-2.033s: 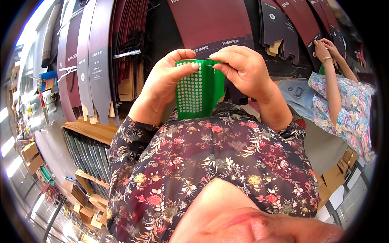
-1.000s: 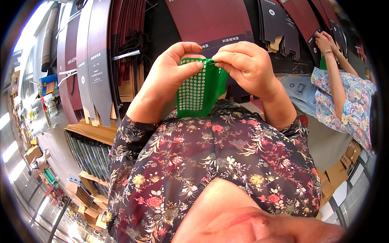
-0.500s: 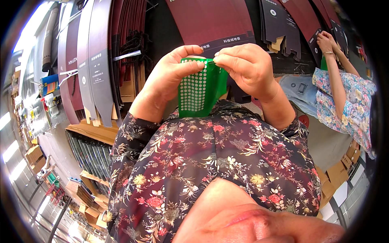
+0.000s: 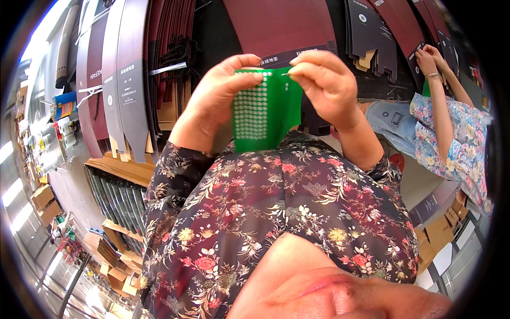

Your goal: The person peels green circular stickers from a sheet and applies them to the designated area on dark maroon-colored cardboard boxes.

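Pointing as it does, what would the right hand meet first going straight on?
Probably the green sheet with rows of white round dots, held by the left hand; depth there is unclear.

At upper centre, the left hand [image 4: 218, 93] holds a pale-dotted green sheet [image 4: 273, 114]; the right hand [image 4: 326, 87] pinches its top right corner. A co-worker [image 4: 457, 130] shows at right.

Green sheet [image 4: 270, 111] (white dots [image 4: 250, 114] in rows); dark floral blouse [image 4: 281, 196].
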A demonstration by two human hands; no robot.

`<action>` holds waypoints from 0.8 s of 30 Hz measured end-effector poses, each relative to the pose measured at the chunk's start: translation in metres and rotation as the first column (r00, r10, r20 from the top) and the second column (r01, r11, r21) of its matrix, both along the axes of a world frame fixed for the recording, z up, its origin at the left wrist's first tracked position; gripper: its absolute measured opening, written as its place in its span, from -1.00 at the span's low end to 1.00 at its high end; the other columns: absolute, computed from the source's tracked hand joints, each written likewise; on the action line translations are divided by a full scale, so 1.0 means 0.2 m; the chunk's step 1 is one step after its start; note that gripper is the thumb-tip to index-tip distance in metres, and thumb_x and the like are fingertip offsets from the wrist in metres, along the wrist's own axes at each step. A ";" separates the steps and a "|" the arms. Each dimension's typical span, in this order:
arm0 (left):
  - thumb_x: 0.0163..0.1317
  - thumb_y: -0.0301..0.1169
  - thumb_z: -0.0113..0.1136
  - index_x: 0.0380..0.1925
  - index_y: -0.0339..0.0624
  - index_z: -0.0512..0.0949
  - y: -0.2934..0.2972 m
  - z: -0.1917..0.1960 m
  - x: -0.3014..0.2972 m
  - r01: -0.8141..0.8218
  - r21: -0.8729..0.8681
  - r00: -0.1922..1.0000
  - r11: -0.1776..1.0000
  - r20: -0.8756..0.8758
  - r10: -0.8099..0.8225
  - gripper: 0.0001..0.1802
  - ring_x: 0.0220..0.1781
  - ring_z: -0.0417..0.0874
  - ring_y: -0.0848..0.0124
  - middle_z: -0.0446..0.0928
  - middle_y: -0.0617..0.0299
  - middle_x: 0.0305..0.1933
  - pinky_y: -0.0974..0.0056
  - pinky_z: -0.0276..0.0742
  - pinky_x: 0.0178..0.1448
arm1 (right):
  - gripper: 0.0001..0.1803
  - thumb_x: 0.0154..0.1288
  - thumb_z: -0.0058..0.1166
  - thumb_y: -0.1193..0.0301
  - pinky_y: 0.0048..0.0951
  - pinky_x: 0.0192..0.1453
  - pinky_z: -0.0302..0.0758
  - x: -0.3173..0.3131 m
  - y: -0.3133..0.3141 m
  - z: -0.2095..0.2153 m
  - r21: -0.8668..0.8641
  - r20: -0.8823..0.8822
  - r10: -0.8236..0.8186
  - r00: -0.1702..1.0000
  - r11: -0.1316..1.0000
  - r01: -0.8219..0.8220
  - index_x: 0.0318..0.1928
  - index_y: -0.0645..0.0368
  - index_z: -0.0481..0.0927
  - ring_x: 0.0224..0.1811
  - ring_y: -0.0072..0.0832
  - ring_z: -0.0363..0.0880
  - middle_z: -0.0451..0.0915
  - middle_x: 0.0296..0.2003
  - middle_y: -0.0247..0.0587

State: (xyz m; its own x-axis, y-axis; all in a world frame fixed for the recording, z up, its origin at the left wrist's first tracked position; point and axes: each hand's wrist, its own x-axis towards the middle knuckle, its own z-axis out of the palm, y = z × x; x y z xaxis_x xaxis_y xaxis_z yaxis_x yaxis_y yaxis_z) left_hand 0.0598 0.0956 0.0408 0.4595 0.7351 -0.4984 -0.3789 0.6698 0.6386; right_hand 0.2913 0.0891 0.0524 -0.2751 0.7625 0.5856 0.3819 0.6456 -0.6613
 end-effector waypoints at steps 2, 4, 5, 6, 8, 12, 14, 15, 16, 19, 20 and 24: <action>0.23 -0.53 0.27 0.14 -0.32 0.45 0.07 0.07 -0.09 0.085 0.210 0.954 0.974 -0.298 -0.020 -0.54 -0.09 0.66 0.43 0.63 0.16 -0.11 0.35 0.58 0.04 | -0.89 0.15 0.32 0.62 -0.48 -0.19 0.57 0.06 0.01 0.00 -0.230 -0.138 -0.049 0.989 0.973 0.016 -0.28 0.28 0.69 -0.27 -0.45 0.62 0.63 -0.31 -0.24; 0.22 -0.56 0.25 0.09 -0.29 0.52 0.11 0.17 -0.25 0.168 0.334 0.919 0.927 -0.393 -0.024 -0.60 -0.06 0.66 0.45 0.63 0.19 -0.11 0.35 0.58 0.10 | -0.93 0.20 0.27 0.61 -0.50 -0.18 0.54 0.15 0.04 -0.03 -0.405 -0.065 -0.115 0.991 0.911 0.079 -0.28 0.28 0.70 -0.29 -0.48 0.60 0.63 -0.33 -0.25; 0.22 -0.58 0.23 0.09 -0.30 0.51 0.16 0.17 -0.34 0.294 0.359 0.909 0.886 -0.392 -0.143 -0.60 -0.06 0.65 0.45 0.63 0.18 -0.11 0.35 0.57 0.11 | -0.91 0.23 0.25 0.53 -0.48 -0.15 0.53 0.19 0.05 -0.06 -0.491 -0.009 -0.161 0.987 0.860 0.136 -0.26 0.28 0.72 -0.28 -0.48 0.61 0.64 -0.33 -0.24; 0.22 -0.59 0.22 0.09 -0.31 0.51 0.20 0.16 -0.41 0.407 0.381 0.882 0.830 -0.398 -0.250 -0.60 -0.05 0.65 0.44 0.63 0.16 -0.10 0.35 0.56 0.12 | -0.89 0.23 0.26 0.49 -0.47 -0.14 0.53 0.22 0.08 -0.13 -0.541 0.043 -0.151 0.988 0.828 0.150 -0.26 0.27 0.73 -0.27 -0.47 0.62 0.64 -0.32 -0.24; 0.19 -0.61 0.19 0.08 -0.28 0.52 0.29 0.11 -0.39 0.597 0.404 0.784 0.693 -0.475 -0.399 -0.60 -0.02 0.64 0.43 0.63 0.18 -0.10 0.33 0.55 0.14 | -0.84 0.23 0.27 0.41 -0.45 -0.11 0.54 0.28 0.12 -0.25 -0.628 0.160 -0.136 0.978 0.750 0.207 -0.24 0.24 0.74 -0.25 -0.45 0.64 0.66 -0.31 -0.23; 0.16 -0.58 0.21 0.05 -0.27 0.54 0.36 0.04 -0.11 0.897 0.263 0.415 0.354 -0.775 -0.477 -0.60 0.04 0.65 0.36 0.64 0.14 -0.06 0.26 0.53 0.18 | -0.80 0.27 0.25 0.38 -0.43 -0.05 0.53 0.25 0.17 -0.33 -0.633 0.363 -0.146 0.920 0.686 0.359 -0.23 0.27 0.74 -0.19 -0.42 0.64 0.66 -0.27 -0.22; 0.16 -0.57 0.21 0.02 -0.27 0.57 0.37 -0.07 0.00 0.935 0.260 0.343 0.243 -0.840 -0.420 -0.62 0.06 0.67 0.27 0.65 0.09 -0.01 0.22 0.54 0.18 | -0.80 0.27 0.24 0.36 -0.41 -0.04 0.53 0.26 0.19 -0.31 -0.608 0.459 -0.142 0.877 0.669 0.427 -0.23 0.24 0.74 -0.18 -0.39 0.65 0.66 -0.26 -0.22; 0.15 -0.56 0.18 0.01 -0.22 0.59 0.37 -0.10 0.05 0.937 0.261 0.335 0.233 -0.863 -0.378 -0.63 0.09 0.66 0.21 0.66 0.08 0.02 0.21 0.54 0.18 | -0.81 0.27 0.24 0.35 -0.40 -0.04 0.53 0.27 0.19 -0.29 -0.594 0.503 -0.140 0.853 0.660 0.459 -0.24 0.22 0.74 -0.17 -0.38 0.65 0.66 -0.26 -0.21; 0.15 -0.55 0.16 0.00 -0.18 0.62 0.35 -0.13 0.10 0.939 0.262 0.326 0.223 -0.884 -0.336 -0.63 0.12 0.65 0.15 0.67 0.07 0.04 0.19 0.54 0.18 | -0.81 0.26 0.24 0.35 -0.40 -0.04 0.54 0.28 0.19 -0.28 -0.592 0.522 -0.125 0.843 0.659 0.464 -0.24 0.21 0.75 -0.17 -0.37 0.65 0.66 -0.26 -0.22; 0.13 -0.53 0.20 -0.05 -0.08 0.64 0.27 -0.17 0.21 0.918 0.330 0.372 0.219 -0.909 -0.188 -0.66 0.03 0.66 0.11 0.67 0.11 -0.06 0.12 0.57 0.11 | -0.82 0.26 0.23 0.33 -0.38 -0.05 0.54 0.31 0.16 -0.27 -0.577 0.573 -0.081 0.816 0.667 0.471 -0.24 0.15 0.75 -0.17 -0.35 0.65 0.65 -0.27 -0.25; 0.13 -0.52 0.21 -0.06 -0.06 0.64 0.26 -0.18 0.23 0.909 0.369 0.398 0.195 -0.907 -0.136 -0.67 0.00 0.67 0.10 0.67 0.12 -0.09 0.11 0.57 0.10 | -0.82 0.26 0.23 0.33 -0.38 -0.06 0.54 0.31 0.16 -0.28 -0.559 0.588 -0.073 0.805 0.683 0.471 -0.24 0.14 0.76 -0.17 -0.35 0.65 0.65 -0.28 -0.26; 0.01 -0.62 0.24 -0.24 -0.18 0.64 0.22 -0.21 0.29 0.852 0.499 0.512 0.159 -0.858 -0.048 -0.74 -0.06 0.65 0.08 0.62 0.13 -0.19 0.10 0.59 0.03 | -0.82 0.26 0.22 0.30 -0.37 -0.07 0.53 0.30 0.16 -0.32 -0.526 0.598 -0.096 0.796 0.702 0.480 -0.25 0.11 0.76 -0.18 -0.34 0.64 0.63 -0.30 -0.30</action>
